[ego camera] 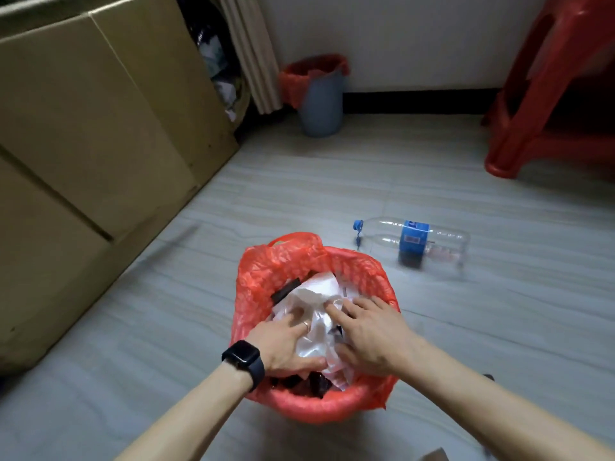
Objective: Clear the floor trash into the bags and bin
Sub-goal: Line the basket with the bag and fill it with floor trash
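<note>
Both hands are palm-down with fingers spread flat, left hand (286,344) and right hand (369,337) side by side, pressing on the crumpled paper (316,314) in the red-bagged bin (299,404) under them. The empty bottle (412,241) lies on the floor beyond the right hand.

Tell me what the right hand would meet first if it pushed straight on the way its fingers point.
The crumpled white paper in the red bag: the right hand points left and away, fingertips resting on it. Further on, the left hand probably comes next; depth is unclear.
</note>
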`<state>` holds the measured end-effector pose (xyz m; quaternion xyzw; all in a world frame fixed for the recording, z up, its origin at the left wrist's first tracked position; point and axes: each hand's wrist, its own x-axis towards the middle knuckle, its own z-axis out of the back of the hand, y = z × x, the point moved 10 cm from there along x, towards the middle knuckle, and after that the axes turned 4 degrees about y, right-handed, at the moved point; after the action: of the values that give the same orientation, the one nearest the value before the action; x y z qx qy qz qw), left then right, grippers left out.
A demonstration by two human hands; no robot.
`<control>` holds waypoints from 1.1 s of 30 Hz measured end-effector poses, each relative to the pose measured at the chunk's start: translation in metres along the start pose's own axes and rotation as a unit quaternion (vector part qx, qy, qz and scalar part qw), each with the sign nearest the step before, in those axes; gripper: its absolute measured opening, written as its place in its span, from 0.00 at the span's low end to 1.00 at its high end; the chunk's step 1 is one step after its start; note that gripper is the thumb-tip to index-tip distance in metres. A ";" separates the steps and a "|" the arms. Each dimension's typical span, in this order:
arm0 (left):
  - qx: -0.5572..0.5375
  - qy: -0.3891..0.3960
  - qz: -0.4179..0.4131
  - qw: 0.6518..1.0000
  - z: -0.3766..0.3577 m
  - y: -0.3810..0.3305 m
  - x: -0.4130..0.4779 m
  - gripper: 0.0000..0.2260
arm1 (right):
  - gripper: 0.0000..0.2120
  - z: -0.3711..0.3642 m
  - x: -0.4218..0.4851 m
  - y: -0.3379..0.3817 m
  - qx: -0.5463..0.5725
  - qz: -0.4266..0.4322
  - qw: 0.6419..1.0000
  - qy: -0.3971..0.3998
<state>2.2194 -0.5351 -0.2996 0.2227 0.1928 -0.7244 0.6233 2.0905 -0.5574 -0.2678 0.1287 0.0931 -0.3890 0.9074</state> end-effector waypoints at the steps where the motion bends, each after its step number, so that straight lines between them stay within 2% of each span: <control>1: 0.006 0.003 0.004 1.000 -0.005 0.002 0.003 0.45 | 0.32 -0.006 0.002 -0.001 -0.006 -0.010 1.000 0.019; 5: 0.010 0.012 0.006 1.000 -0.011 0.005 0.008 0.45 | 0.25 -0.013 0.010 -0.003 -0.027 -0.047 0.996 0.065; 7: 0.016 0.005 0.006 1.000 -0.006 0.004 0.004 0.42 | 0.23 -0.012 0.013 -0.003 -0.026 -0.056 0.996 0.066; 9: 0.051 -0.052 -0.001 0.997 0.012 0.000 -0.005 0.34 | 0.22 -0.008 0.013 -0.005 -0.014 -0.057 0.997 0.053; 12: 0.115 -0.183 -0.028 0.976 0.050 -0.013 -0.027 0.23 | 0.23 0.003 0.010 -0.005 -0.004 -0.032 0.999 0.010; 13: 0.122 -0.223 -0.028 0.967 0.061 -0.015 -0.036 0.22 | 0.24 0.005 0.008 -0.003 -0.004 -0.019 1.000 -0.001; 15: 0.095 -0.272 -0.026 0.957 0.077 -0.014 -0.048 0.28 | 0.25 0.006 0.005 -0.001 0.001 -0.002 1.000 -0.007; 17: 0.043 -0.242 -0.027 0.969 0.077 -0.011 -0.046 0.38 | 0.25 0.007 0.002 0.000 0.006 0.002 1.000 -0.007; 19: 0.015 -0.157 -0.033 0.987 0.057 -0.011 -0.032 0.46 | 0.21 0.011 -0.002 0.002 0.016 0.004 1.000 -0.024; 21: -0.041 -0.053 -0.023 0.997 0.030 -0.010 -0.019 0.47 | 0.20 0.013 -0.006 0.002 0.029 0.005 0.999 -0.039; 23: -0.070 -0.001 -0.018 0.997 0.011 -0.014 -0.014 0.46 | 0.25 0.010 -0.010 0.002 0.033 0.012 0.999 -0.038; 25: -0.068 -0.003 -0.025 0.997 0.007 -0.018 -0.012 0.45 | 0.31 0.007 -0.013 0.001 0.021 0.016 0.999 -0.032; 27: -0.061 0.001 -0.021 0.998 0.012 -0.018 -0.011 0.44 | 0.29 0.014 -0.019 -0.001 0.047 0.022 0.997 -0.061; 30: -0.013 -0.012 -0.001 1.000 0.037 -0.013 -0.012 0.41 | 0.23 0.038 -0.041 -0.015 0.131 0.018 0.980 -0.148; 33: 0.042 -0.062 0.017 0.997 0.077 -0.020 -0.022 0.39 | 0.19 0.062 -0.073 -0.040 0.177 0.004 0.952 -0.249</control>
<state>2.1964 -0.5576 -0.2236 0.2060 0.1194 -0.7335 0.6366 2.0157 -0.5536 -0.1956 0.1872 -0.2066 -0.4152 0.8660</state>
